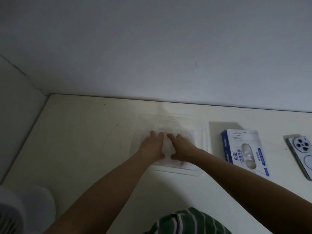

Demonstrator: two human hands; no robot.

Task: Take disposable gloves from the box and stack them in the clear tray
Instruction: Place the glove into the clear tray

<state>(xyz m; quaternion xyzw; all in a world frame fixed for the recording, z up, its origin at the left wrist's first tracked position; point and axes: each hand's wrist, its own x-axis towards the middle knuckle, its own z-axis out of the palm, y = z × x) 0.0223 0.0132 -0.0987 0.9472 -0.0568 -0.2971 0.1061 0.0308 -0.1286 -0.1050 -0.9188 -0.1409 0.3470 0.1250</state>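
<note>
Pressing the stack.
Your left hand [154,146] and right hand [182,148], fingers straight, press gloves [168,149] into the clear tray [202,132].

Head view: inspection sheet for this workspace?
Surface: cream table, faint scuffs left of the tray.
Job's things: clear tray at centre holding a glove stack; glove box to its right, apart.
Clutter: phone face down at the right edge.
Grips: left hand and right hand flat on the glove stack, fingers straight.
Cables: nothing seen.
Surroundings: plain wall behind; dim light; pale grey object lower left, unclear.
</note>
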